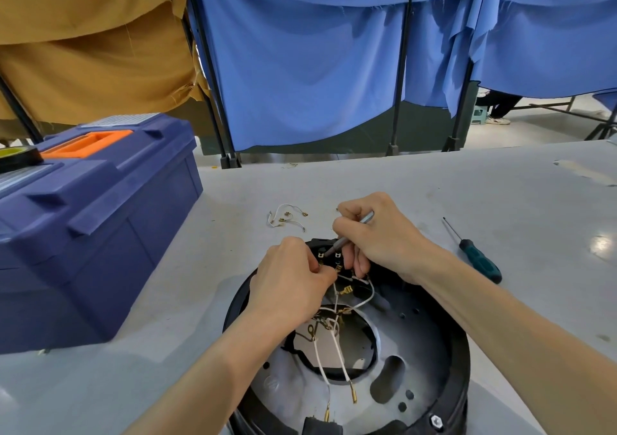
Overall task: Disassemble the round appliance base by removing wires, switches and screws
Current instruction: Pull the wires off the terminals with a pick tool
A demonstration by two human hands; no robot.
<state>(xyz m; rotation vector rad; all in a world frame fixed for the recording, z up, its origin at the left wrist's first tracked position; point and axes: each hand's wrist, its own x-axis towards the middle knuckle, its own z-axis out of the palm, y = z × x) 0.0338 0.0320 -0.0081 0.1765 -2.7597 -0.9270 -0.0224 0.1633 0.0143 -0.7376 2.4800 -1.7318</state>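
One round base [462,361] under two hands: left hand [288,277] pinches a wire [335,293], right hand [384,234] grips one tool [340,242]. One screwdriver [477,261] rightward; one closed toolbox [100,234] leftward.

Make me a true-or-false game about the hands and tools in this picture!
1. The right hand holds a slim silver metal tool. True.
2. The green-handled screwdriver is in the left hand. False: it lies on the grey table.
3. The left hand lies flat. False: it pinches a brass wire terminal on the round black appliance base.
4. Loose white wires lie on the table beyond the base. True.
5. The big blue plastic toolbox is open. False: its lid is shut.
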